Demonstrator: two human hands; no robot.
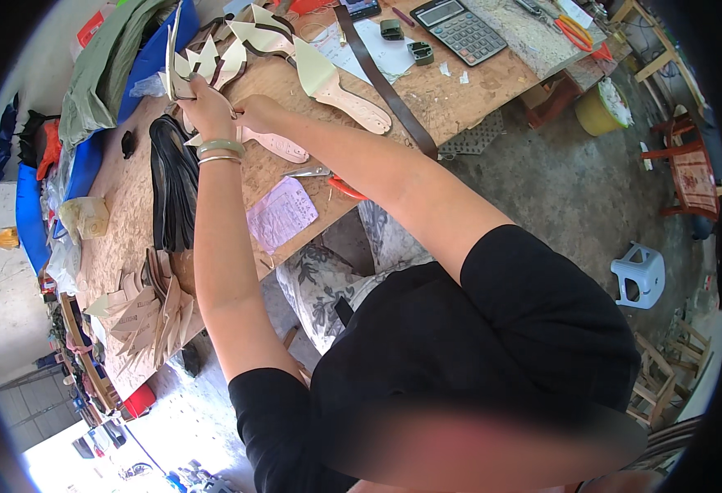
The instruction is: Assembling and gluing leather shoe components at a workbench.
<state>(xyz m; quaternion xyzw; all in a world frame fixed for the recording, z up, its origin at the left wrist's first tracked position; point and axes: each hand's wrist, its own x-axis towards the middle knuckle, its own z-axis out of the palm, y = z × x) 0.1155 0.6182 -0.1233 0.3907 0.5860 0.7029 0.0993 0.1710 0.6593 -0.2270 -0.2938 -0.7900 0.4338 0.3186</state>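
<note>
This looks like a small workshop, probably for leather or similar goods. The worn wooden tabletop (137,201) carries cream and pink cut pieces (318,72), a bundle of black strips (172,185), a long brown strap (384,76) and orange-handled scissors (308,172). A calculator (458,30) lies among scraps (445,69). Around it are a stained, bare concrete floor (554,168), a yellow bucket (594,119), a plastic stool (640,275) and rough wooden frames (657,384).

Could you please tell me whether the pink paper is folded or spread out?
Spread out: the paper lies on the table with its broad, creased face showing.
</note>
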